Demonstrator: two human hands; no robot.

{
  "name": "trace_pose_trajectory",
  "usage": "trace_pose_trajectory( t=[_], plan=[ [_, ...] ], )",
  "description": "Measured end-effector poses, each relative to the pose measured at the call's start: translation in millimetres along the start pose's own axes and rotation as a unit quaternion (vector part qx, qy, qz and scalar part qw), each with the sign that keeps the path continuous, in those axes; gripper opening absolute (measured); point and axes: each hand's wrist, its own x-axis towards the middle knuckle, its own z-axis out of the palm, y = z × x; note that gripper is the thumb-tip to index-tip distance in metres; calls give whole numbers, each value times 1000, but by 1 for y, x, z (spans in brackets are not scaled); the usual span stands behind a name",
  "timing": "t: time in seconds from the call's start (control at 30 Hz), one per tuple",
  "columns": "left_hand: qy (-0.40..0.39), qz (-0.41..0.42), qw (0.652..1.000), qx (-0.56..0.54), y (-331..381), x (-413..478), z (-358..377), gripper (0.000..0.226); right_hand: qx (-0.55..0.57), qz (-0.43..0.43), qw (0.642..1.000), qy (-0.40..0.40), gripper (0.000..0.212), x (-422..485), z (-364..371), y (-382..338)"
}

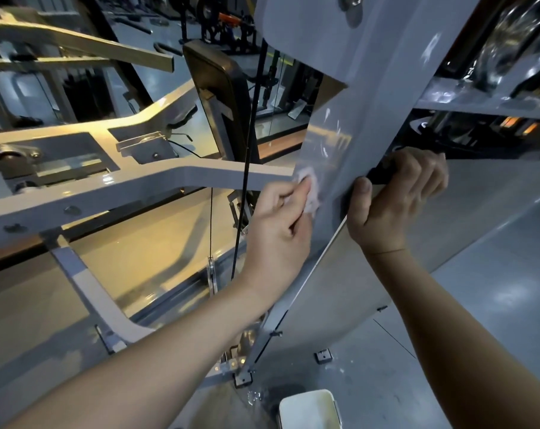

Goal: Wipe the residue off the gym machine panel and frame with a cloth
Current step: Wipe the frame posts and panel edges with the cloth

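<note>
Pressing a crumpled white cloth (313, 196) against the lower left edge of the grey panel (355, 113), with the left hand (278, 224) and its fingers (302, 184) curled tight round the wad. Bracing on the other side with the right hand (398, 199), fingers wrapped round a dark grip (381, 178), thumb laid along the panel's edge.

Best to work upward from here: whitish residue (332, 134) streaks the panel just above the cloth, and a second smear (432, 48) sits much higher, well apart. Use short overlapping strokes with the cloth flattened rather than balled, so more of it meets the metal. Turn to a clean face once it loads up, or risk spreading the film. Brace firmly with the right hand so the sheet does not flex under the push. Mind the black cable (247, 144) running near the left side. Afterwards, carry on along the pale frame (169, 181) arm, which meets the panel right beside the cloth.

No brand, label or writing readable anywhere on the machine. None either on the white tub (309, 410) down on the floor (479, 289).
</note>
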Motion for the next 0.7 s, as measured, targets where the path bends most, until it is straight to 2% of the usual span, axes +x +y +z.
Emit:
trace_pose_trajectory(
  t=[0.1, 0.23, 0.33, 0.4, 0.57, 0.7],
  plan=[
    [4, 62, 998, 25, -1, 10, 4, 46, -2, 1, 1000, -5, 37, 0, 0, 0],
    [-8, 21, 999, 25, -5, -2, -3, 47, -7, 0, 1000, -4, 36, 0, -1, -1],
    [29, 72, 997, 12, 15, 27, 2, 42, -7, 5, 1000, -5, 37, 1, -2, 0],
    [22, 106, 994, 23, 14, 30, 3, 41, -9, 10, 1000, -13, 36, 1, -3, -1],
    [-2, 20, 1000, 22, 4, 5, -4, 45, -6, 14, 1000, -9, 33, 2, -5, -6],
    [24, 70, 997, 3, 28, 50, 0, 43, 2, 6, 1000, -13, 33, 4, -6, -5]
  ],
)
